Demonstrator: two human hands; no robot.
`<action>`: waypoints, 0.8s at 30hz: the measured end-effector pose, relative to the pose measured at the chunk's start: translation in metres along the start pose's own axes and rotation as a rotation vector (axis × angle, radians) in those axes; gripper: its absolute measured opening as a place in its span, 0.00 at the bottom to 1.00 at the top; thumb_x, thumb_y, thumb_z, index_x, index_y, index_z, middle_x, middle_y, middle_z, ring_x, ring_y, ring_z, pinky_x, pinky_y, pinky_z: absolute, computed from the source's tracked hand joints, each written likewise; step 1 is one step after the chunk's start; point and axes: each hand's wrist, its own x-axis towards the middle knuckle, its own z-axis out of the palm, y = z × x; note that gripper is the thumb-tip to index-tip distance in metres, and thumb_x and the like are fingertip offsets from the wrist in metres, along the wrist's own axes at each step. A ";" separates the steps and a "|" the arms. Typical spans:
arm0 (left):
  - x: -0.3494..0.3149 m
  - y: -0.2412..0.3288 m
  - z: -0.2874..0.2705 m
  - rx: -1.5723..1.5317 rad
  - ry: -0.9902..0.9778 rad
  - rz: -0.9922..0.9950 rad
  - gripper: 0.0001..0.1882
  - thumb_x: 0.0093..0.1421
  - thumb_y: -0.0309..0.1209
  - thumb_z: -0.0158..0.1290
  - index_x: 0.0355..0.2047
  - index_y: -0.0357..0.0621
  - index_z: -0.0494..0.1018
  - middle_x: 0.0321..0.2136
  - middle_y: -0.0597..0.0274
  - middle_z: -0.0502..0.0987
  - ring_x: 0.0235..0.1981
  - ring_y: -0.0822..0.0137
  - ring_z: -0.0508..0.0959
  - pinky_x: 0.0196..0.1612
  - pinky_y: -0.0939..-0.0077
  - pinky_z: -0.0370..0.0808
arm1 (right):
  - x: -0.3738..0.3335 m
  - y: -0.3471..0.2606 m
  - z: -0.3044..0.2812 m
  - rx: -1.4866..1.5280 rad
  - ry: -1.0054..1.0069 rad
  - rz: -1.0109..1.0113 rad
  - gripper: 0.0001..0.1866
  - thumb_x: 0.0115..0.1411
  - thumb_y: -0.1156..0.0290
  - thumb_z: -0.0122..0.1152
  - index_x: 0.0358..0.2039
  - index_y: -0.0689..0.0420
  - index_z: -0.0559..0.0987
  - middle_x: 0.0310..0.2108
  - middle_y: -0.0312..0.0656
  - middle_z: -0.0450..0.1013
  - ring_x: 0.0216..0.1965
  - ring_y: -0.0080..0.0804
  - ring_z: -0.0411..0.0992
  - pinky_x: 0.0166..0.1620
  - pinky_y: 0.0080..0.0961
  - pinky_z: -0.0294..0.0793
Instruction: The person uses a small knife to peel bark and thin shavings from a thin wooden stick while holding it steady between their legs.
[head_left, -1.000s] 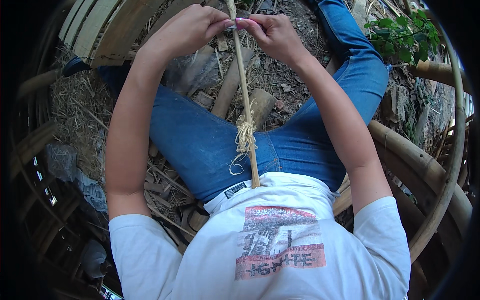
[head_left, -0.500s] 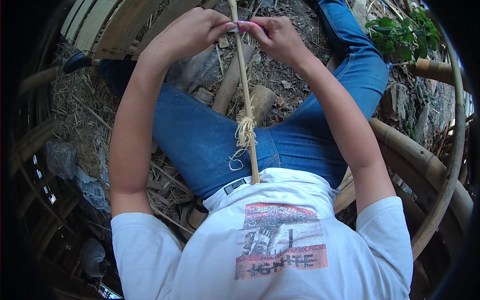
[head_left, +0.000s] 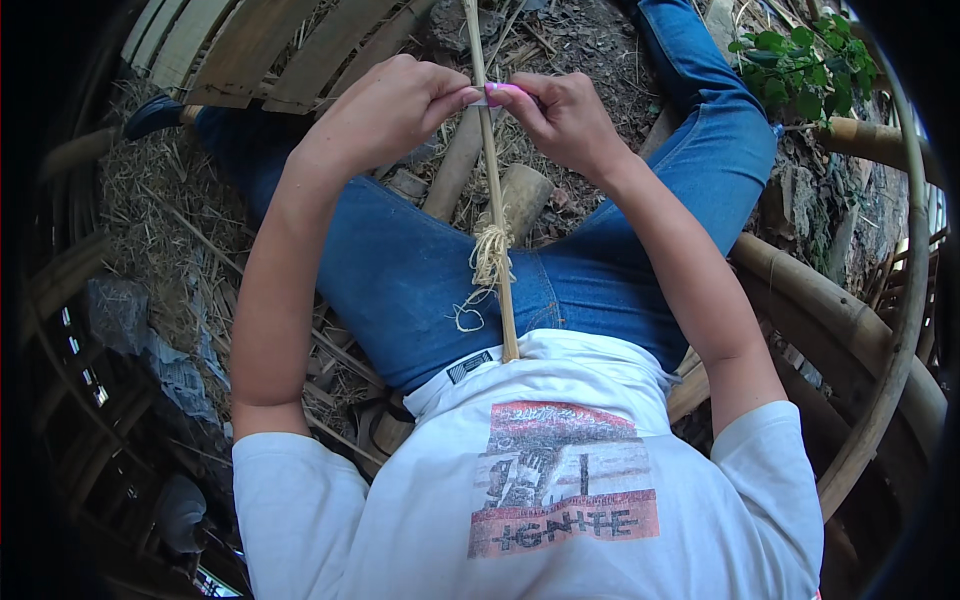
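The stick (head_left: 493,180) stands between the legs, its lower end against the shirt (head_left: 560,460) at the waist. Its long axis runs away from the body, far end pointing forward and slightly left, past the top edge of view. The left hand (head_left: 400,108) and right hand (head_left: 568,122) each pinch one end of a pink-handled blade (head_left: 495,94) between thumb and fingers, holding it crosswise on the stick. Pale shavings (head_left: 491,257) cling lower down the stick.
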 end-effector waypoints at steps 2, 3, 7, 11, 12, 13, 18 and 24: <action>-0.003 0.003 0.001 -0.012 0.036 0.008 0.15 0.67 0.37 0.51 0.34 0.34 0.75 0.19 0.44 0.69 0.22 0.46 0.69 0.28 0.58 0.67 | -0.001 -0.002 0.000 0.008 0.001 0.000 0.11 0.65 0.61 0.59 0.37 0.52 0.85 0.14 0.46 0.69 0.13 0.34 0.66 0.21 0.29 0.66; -0.003 0.005 0.000 0.012 0.038 0.002 0.15 0.67 0.37 0.51 0.34 0.34 0.75 0.19 0.44 0.70 0.22 0.46 0.70 0.29 0.58 0.67 | -0.002 -0.002 0.000 0.006 -0.002 0.000 0.11 0.65 0.61 0.59 0.37 0.52 0.85 0.14 0.46 0.69 0.13 0.34 0.66 0.21 0.29 0.66; -0.006 0.009 0.002 0.023 0.022 0.003 0.14 0.66 0.37 0.51 0.34 0.36 0.76 0.19 0.44 0.71 0.23 0.44 0.71 0.29 0.57 0.68 | -0.013 -0.004 0.003 0.017 0.007 0.008 0.11 0.65 0.62 0.59 0.37 0.52 0.85 0.15 0.46 0.70 0.13 0.34 0.67 0.22 0.29 0.67; -0.012 0.007 0.009 0.052 0.074 0.047 0.14 0.66 0.36 0.51 0.32 0.36 0.76 0.19 0.44 0.71 0.23 0.44 0.72 0.29 0.57 0.68 | -0.017 -0.008 0.002 0.017 -0.001 0.026 0.10 0.65 0.63 0.59 0.36 0.52 0.85 0.16 0.47 0.71 0.14 0.36 0.68 0.22 0.29 0.67; -0.012 0.006 0.009 0.041 0.084 0.061 0.14 0.66 0.36 0.51 0.32 0.36 0.75 0.19 0.44 0.71 0.23 0.44 0.72 0.29 0.56 0.68 | -0.017 -0.009 0.002 0.018 -0.003 0.028 0.10 0.65 0.63 0.59 0.36 0.52 0.85 0.16 0.47 0.71 0.14 0.36 0.68 0.22 0.29 0.67; -0.013 0.006 0.009 0.030 0.094 0.075 0.14 0.66 0.36 0.51 0.31 0.35 0.75 0.19 0.44 0.70 0.22 0.44 0.71 0.28 0.56 0.68 | -0.018 -0.010 0.003 0.019 -0.006 0.034 0.10 0.65 0.63 0.59 0.36 0.52 0.85 0.16 0.47 0.70 0.14 0.36 0.68 0.22 0.29 0.67; -0.018 0.013 0.013 -0.016 0.048 0.043 0.15 0.66 0.36 0.51 0.29 0.35 0.74 0.18 0.44 0.70 0.22 0.44 0.71 0.28 0.56 0.67 | -0.024 -0.010 0.001 -0.014 -0.031 0.014 0.10 0.65 0.63 0.59 0.36 0.52 0.85 0.16 0.47 0.70 0.14 0.38 0.68 0.22 0.30 0.67; -0.026 0.016 0.020 -0.144 0.029 0.047 0.16 0.66 0.35 0.52 0.27 0.34 0.72 0.17 0.44 0.67 0.20 0.45 0.67 0.26 0.58 0.65 | -0.029 -0.018 -0.005 0.009 -0.109 0.085 0.11 0.64 0.62 0.59 0.33 0.54 0.84 0.15 0.48 0.69 0.13 0.39 0.67 0.21 0.31 0.66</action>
